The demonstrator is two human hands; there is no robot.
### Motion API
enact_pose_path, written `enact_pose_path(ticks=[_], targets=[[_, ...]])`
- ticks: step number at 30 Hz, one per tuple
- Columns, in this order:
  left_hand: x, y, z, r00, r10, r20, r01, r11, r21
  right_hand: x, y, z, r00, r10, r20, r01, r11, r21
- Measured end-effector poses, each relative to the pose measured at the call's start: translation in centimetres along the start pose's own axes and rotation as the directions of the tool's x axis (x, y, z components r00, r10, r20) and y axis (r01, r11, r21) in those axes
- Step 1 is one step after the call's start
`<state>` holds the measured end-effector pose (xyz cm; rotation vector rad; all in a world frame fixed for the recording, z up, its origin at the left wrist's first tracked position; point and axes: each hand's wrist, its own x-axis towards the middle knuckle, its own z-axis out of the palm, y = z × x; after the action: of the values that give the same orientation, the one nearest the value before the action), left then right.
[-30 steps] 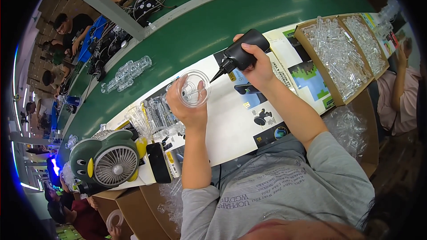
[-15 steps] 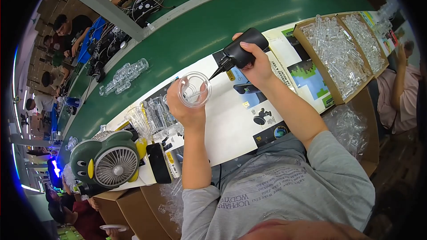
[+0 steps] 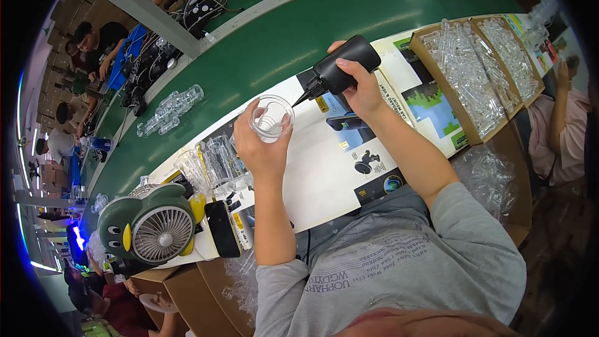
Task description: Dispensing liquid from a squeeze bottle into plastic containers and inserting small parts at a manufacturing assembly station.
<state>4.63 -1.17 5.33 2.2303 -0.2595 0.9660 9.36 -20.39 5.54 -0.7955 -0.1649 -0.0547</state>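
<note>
The white printed sheet [image 3: 318,175] lies on a long green table [image 3: 262,43], whose shiny surface continues beyond the sheet's far edge. Above the middle of this sheet, the left hand [image 3: 259,150] grasps a clear round cup [image 3: 272,130], with its open mouth turned up. The right hand [image 3: 359,90] is wrapped around a black bottle [image 3: 355,59], also above the sheet; its pointed nozzle comes to the cup's rim, but whether they touch I cannot tell.

At the sheet's right end stands a cardboard tray [image 3: 444,97], filled with clear plastic pieces [image 3: 462,68]. At its left end are a green fan [image 3: 163,234] with a bird face and a black phone [image 3: 223,229]. A clear cluster [image 3: 171,111] lies on the green surface, beyond the sheet and to its left.

Farther behind the sheet, toward the left, there are a slanting metal post [image 3: 143,9], a blue bin [image 3: 128,56] and several seated co-workers. Past the sheet's right end sits a person in pale pink clothing [image 3: 549,137].
</note>
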Motion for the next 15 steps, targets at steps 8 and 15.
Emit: enact_pose_path(ticks=[8,15], targets=[[-0.48,-0.04,0.21,0.986,-0.161,0.04,0.163,0.985,-0.05,-0.45,-0.55,0.49,0.996,-0.054,0.067,0.061,0.994,-0.092],[-0.3,-0.47,0.34,0.989,-0.134,0.058,0.136,0.99,-0.03,-0.32,-0.45,0.43,0.993,-0.105,0.058,0.111,0.987,-0.115]])
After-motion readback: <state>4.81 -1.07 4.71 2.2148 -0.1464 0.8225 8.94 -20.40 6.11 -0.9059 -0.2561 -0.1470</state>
